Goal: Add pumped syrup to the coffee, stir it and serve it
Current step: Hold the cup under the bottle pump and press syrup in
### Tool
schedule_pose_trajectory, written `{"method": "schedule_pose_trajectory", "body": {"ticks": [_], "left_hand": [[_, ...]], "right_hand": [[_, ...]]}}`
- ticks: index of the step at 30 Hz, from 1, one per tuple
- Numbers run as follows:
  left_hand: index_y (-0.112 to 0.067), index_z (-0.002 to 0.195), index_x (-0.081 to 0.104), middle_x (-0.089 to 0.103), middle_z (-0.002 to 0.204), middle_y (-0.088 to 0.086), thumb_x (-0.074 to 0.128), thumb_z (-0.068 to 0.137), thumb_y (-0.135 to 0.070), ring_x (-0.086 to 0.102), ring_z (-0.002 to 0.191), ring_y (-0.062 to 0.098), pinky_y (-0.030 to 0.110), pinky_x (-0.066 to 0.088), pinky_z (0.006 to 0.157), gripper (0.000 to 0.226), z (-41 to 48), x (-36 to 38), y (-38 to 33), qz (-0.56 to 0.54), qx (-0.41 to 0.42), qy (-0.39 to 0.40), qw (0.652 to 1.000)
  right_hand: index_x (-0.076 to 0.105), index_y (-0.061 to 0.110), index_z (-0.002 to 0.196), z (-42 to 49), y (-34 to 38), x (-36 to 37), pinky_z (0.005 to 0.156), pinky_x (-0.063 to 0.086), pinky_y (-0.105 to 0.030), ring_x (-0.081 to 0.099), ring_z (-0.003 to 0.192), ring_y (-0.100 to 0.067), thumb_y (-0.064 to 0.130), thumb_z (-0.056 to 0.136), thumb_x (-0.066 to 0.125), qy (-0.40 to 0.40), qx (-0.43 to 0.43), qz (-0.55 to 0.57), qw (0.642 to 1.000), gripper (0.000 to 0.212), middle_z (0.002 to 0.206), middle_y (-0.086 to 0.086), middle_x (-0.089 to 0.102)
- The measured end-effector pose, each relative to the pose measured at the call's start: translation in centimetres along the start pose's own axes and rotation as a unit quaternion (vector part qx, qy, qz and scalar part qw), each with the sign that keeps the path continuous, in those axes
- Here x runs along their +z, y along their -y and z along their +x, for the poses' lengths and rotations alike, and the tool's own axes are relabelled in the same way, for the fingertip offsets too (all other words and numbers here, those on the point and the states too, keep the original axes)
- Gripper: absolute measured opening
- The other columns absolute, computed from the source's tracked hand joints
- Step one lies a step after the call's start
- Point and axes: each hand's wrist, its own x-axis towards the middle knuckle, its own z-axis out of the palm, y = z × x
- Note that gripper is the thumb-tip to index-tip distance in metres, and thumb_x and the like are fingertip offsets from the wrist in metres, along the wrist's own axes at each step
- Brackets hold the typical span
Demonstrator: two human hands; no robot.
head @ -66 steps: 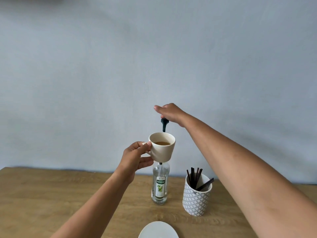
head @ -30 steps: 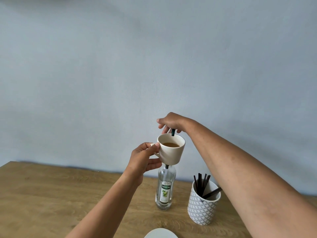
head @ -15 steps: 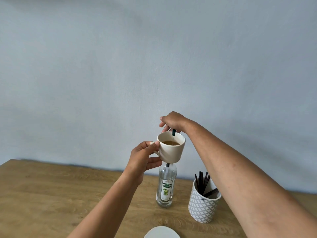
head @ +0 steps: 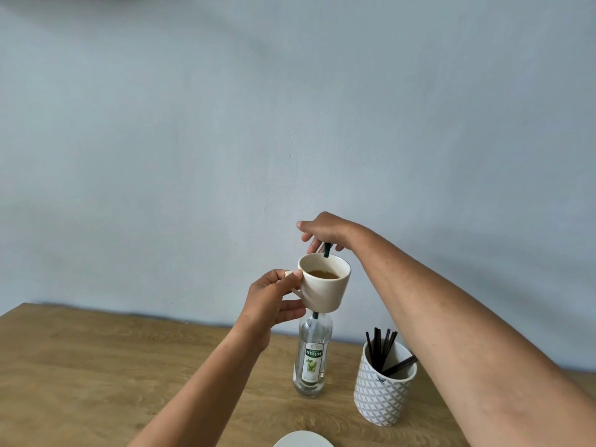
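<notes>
A cream cup (head: 325, 293) with brown coffee inside is held by its handle in my left hand (head: 272, 301), raised in front of the neck of a clear glass syrup bottle (head: 312, 359) that stands on the wooden table (head: 96, 375). My right hand (head: 322, 233) lies palm-down on top of the bottle's dark pump head. The pump's dark spout (head: 327, 250) pokes out under the fingers, just over the cup's back rim. The cup hides the bottle's neck.
A white patterned holder (head: 382, 393) with several dark stir sticks (head: 382, 346) stands right of the bottle, under my right forearm. A white saucer's rim (head: 303, 440) shows at the bottom edge. A pale blue wall rises behind the table.
My right hand has pushed the pump head down from its raised position until the spout sits at the cup's rim. The cup has stayed under the spout in my left hand.
</notes>
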Motion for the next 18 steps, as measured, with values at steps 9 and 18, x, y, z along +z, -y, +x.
{"method": "schedule_pose_trajectory", "body": {"ticks": [9,18], "left_hand": [[-0.014,0.085,0.065,0.073,0.099,0.016,0.071,0.088,-0.033,0.075,0.077,0.034,0.039,0.064,0.075,0.02,0.1,-0.33,0.33,-0.009,-0.002,0.002,1.0],[-0.014,0.084,0.066,0.074,0.098,0.016,0.072,0.088,-0.034,0.075,0.077,0.034,0.038,0.064,0.074,0.021,0.09,-0.57,0.67,-0.003,-0.006,-0.006,1.0]], "right_hand": [[0.069,0.019,0.101,0.44,-0.89,0.66,0.086,0.044,-0.042,0.061,0.101,-0.027,0.053,0.093,0.038,-0.013,-0.001,0.021,1.0,0.047,0.094,-0.005,0.074],[0.068,0.017,0.105,0.38,-0.81,0.8,0.088,0.044,-0.045,0.061,0.1,-0.026,0.054,0.093,0.038,-0.004,0.009,0.014,1.0,0.048,0.099,-0.007,0.074]]}}
